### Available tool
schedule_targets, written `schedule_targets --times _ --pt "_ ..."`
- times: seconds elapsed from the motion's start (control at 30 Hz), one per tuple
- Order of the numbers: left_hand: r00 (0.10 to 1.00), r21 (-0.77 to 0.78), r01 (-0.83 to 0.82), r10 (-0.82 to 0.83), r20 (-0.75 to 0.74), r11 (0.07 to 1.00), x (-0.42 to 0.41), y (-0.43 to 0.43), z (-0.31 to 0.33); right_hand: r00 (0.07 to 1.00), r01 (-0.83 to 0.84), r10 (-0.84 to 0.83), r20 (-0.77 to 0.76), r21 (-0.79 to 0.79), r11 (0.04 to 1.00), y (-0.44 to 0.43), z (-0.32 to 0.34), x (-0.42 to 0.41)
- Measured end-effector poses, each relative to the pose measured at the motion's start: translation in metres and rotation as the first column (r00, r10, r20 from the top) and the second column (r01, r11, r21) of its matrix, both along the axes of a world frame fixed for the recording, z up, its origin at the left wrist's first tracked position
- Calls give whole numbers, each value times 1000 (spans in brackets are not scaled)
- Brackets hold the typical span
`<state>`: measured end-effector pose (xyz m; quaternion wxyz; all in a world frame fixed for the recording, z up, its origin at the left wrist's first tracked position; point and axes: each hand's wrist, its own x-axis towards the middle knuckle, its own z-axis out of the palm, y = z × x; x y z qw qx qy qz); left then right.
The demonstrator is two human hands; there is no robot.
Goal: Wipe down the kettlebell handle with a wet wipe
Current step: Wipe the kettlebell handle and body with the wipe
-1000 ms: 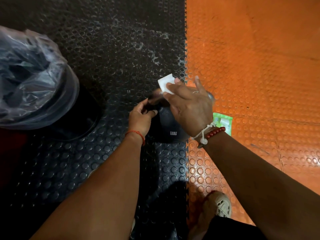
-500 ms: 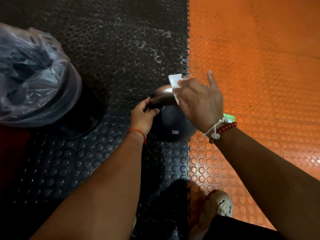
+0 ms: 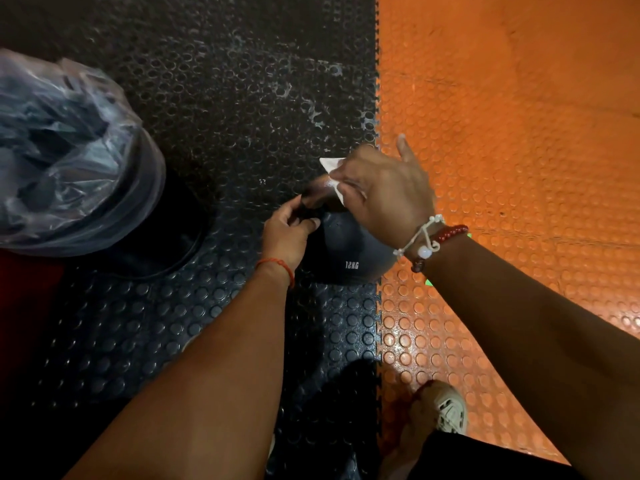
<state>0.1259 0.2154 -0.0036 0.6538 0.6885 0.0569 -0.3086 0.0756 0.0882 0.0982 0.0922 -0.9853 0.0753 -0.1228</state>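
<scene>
A black kettlebell [image 3: 349, 254] marked 12KG stands on the black studded floor mat, at the seam with the orange mat. Its shiny handle [image 3: 317, 190] arches over the top. My right hand [image 3: 384, 192] is closed around the right part of the handle and presses a white wet wipe [image 3: 332, 171] against it; a corner of the wipe sticks out above my fingers. My left hand [image 3: 289, 230] grips the left base of the handle and steadies the kettlebell.
A bin lined with a clear plastic bag [image 3: 65, 154] stands at the left on a dark round base. A green packet [image 3: 429, 282] is almost hidden under my right wrist. My shoe [image 3: 446, 407] rests on the orange mat [image 3: 519, 133] at the bottom.
My right hand with the wipe has slid along the handle, first to the right, then back toward the left. My left hand has kept its grip. The green packet is now nearly covered by my wrist.
</scene>
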Motion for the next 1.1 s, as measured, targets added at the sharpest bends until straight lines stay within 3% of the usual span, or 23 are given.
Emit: schedule_targets --times 0.13,0.27,0.5,0.63,0.73,0.97,1.1 --pt "1000 8 3 -3 -3 1000 1 -1 -3 994 88 -70 -80 249 965 -14 11 11" --pt "1000 6 4 -3 -15 1000 2 0 -8 980 47 -5 -201 204 978 -16 21 26" --pt "1000 8 7 -7 -14 1000 2 -1 -6 912 125 44 -408 378 917 -29 26 46" --pt "1000 8 19 -19 -18 1000 3 1 -8 912 28 126 -391 366 930 -25 29 48" --pt "1000 19 25 -25 -5 1000 4 0 -11 899 79 103 -426 388 918 -32 33 47" --pt "999 21 30 -29 -28 999 7 3 -17 939 -48 119 -324 219 974 -17 29 40" --pt "998 8 49 -49 -24 999 8 2 -20 949 10 58 -311 212 977 -22 30 36"
